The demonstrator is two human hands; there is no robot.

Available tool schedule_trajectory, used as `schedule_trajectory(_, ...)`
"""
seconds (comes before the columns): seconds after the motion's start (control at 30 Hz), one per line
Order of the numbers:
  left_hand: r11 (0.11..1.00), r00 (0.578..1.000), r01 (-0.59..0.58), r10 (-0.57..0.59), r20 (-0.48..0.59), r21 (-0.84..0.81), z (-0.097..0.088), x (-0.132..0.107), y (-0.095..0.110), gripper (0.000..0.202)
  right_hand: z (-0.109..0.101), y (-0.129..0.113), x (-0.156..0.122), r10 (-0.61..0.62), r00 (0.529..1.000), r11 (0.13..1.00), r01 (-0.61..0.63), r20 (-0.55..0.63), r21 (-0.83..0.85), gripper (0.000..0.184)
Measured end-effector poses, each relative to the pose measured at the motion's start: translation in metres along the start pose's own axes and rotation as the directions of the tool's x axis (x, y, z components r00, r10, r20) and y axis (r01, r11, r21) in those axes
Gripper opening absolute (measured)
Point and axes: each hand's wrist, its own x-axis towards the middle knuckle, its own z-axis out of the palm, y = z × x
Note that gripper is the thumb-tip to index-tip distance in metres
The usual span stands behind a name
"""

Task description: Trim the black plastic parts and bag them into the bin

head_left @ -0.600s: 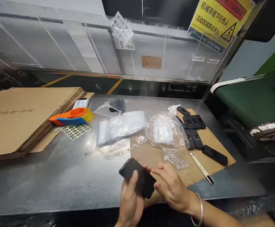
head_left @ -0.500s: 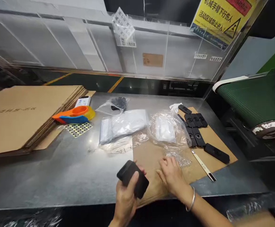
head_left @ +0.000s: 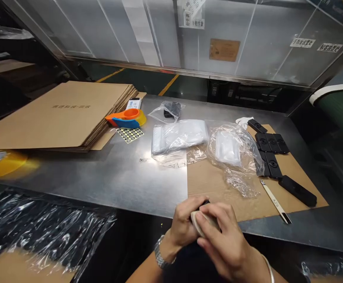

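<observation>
My left hand is closed around a black block-shaped piece, of which only a small dark edge shows between the fingers. My right hand presses a beige, flat, rounded pad against that piece; its exact kind is hidden by the fingers. Both hands meet just past the front edge of the metal table. Beyond them a cardboard sheet carries clear plastic bags and several black rectangular pieces. One longer black piece lies beside white-handled tweezers.
Flat cartons are stacked on the left, beside an orange and blue tape dispenser and a sticker sheet. Clear bags lie mid-table. A yellow tape roll is at far left, a white glove at the back.
My right hand has left the cardboard and joined my left hand, now with a beige pad in its fingers. The black piece has come down toward my body. The view has tilted down and left.
</observation>
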Motion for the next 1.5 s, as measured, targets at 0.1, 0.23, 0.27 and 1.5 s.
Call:
schedule_trajectory(0.1,0.998,0.997,-0.047,0.045,0.061,0.033,0.000,-0.003,0.000,0.030,0.008,-0.001,0.005,0.061,0.998,0.998,-0.061,0.003,-0.017,0.053)
schedule_trajectory(0.23,0.995,0.995,-0.091,0.089,0.042,0.044,0.001,-0.004,-0.001,0.028,0.015,0.002,-0.001,0.010,1.000,1.000,-0.010,-0.026,0.009,0.057)
schedule_trajectory(0.27,0.994,0.994,-0.101,0.099,0.034,0.038,0.001,-0.004,-0.001,0.026,0.015,0.002,-0.003,0.008,0.999,1.000,-0.008,-0.031,0.019,0.057)
schedule_trajectory(1.5,0.319,0.657,0.661,-0.683,0.319,-0.680,0.019,-0.006,0.010,0.079,0.037,0.034,0.000,0.132,0.991,0.980,-0.128,0.018,-0.153,0.041)
